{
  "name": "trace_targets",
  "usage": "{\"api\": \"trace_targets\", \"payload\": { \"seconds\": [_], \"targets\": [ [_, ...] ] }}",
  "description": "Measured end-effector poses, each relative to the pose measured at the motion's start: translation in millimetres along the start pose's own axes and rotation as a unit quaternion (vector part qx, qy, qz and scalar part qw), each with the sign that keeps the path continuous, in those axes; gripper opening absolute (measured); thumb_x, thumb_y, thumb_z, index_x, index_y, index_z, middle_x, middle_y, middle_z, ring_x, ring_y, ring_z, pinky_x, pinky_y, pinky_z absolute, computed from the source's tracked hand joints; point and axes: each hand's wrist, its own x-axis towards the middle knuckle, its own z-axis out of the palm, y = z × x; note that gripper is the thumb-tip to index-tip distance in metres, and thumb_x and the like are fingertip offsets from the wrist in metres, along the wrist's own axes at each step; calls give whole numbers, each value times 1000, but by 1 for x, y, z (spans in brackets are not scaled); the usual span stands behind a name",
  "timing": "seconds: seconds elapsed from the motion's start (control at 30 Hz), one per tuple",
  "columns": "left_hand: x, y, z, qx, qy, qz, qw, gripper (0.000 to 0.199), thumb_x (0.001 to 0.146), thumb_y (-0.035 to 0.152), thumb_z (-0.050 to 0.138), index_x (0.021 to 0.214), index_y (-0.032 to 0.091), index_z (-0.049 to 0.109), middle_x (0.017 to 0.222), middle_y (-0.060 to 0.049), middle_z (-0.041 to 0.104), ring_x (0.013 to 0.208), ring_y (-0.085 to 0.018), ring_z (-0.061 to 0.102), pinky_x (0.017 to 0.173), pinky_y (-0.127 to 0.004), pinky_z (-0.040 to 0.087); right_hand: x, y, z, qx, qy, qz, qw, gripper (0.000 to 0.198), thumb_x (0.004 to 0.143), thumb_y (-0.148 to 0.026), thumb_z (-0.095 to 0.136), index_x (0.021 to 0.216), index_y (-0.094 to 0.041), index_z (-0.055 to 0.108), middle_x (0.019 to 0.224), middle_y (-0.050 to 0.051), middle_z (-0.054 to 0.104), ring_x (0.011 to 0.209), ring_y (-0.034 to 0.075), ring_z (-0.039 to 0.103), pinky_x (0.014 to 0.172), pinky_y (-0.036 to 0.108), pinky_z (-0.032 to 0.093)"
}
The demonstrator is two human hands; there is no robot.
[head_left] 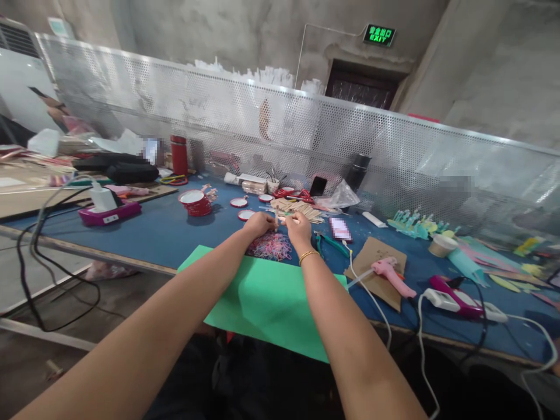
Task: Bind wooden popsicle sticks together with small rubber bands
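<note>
Mid-step, by my read. Left hand point(261, 224) pinches a small upright stick point(277, 214); right hand point(298, 227) is bunched just beside it (can't tell from here what it grips). The stick sits above the worktop point(144, 236), by a tangle of coloured bands point(271, 248) at the far edge of the green sheet point(266, 297). One piece in hand, looks unfinished; plenty of loose sticks point(306, 211) left behind the hands. Can't make out any finished ones.
</note>
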Motion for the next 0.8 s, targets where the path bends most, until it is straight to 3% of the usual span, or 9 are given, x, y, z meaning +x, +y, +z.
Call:
{"api": "trace_targets", "payload": {
  "seconds": [0.53,0.67,0.8],
  "targets": [
    [3,-6,2,-13,-4,19,1000,29,67,44,66,70,17,75,59,0,63,57,-14,50,55,-26,32,0,0,0,33,8,19,999,15,75,-34,49,66,-24,55,69,-2,70,71,16,64,66,25,46],
    [4,-5,1,5,-4,21,1000,26,68,41,64,68,17,75,57,1,62,56,-13,48,53,-25,30,1,-2,0,26,0,-4,1000,15,74,-34,50,65,-23,56,68,-2,70,69,16,63,64,24,45],
    [3,-4,1,1,-5,10,1000,24,67,37,66,74,17,76,60,2,64,55,-12,48,52,-24,29,2,1,-1,13,18,16,1000,15,73,-36,52,65,-23,56,69,-2,70,68,17,62,63,24,44]
  ]
}}
